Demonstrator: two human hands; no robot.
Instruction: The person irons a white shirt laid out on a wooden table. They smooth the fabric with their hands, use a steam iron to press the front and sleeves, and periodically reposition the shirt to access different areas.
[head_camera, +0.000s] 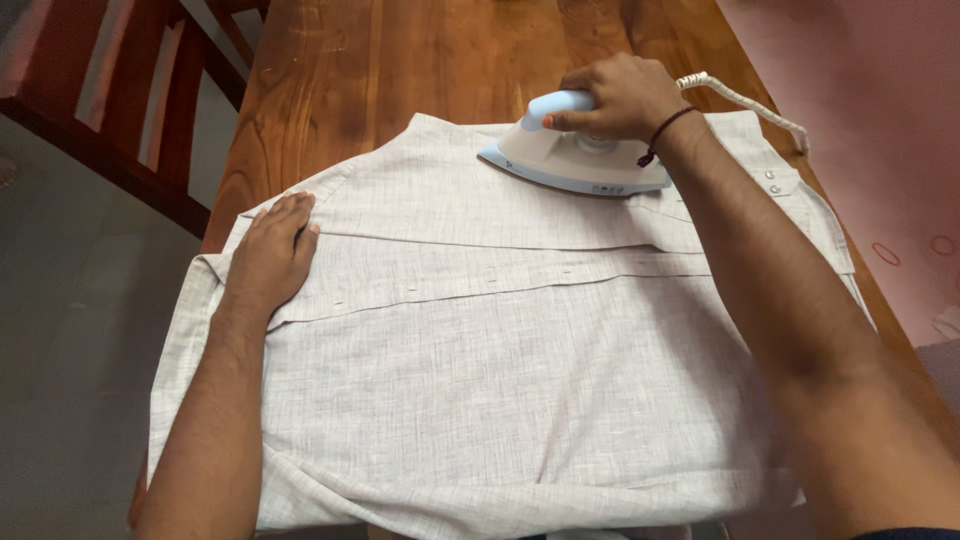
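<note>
Grey linen shirt (500, 380) lay spread on the wooden bench (400, 60). The right hand (620, 95) was closed around the iron (575, 160) handle at the collar side, while the left hand (272, 250) pressed flat, fingers open, on the cloth.

A pale grey linen shirt (500, 340) is spread flat on a brown wooden table (400, 60). A white and light-blue electric iron (570, 155) is pressed on the shirt's far part, its handle gripped by the right hand (620, 95). A braided cord (745, 100) is seen trailing off to the right. The shirt's left edge is held down by the left hand (272, 250), laid flat with fingers extended. A wooden chair (130, 110) is seen at far left.
</note>
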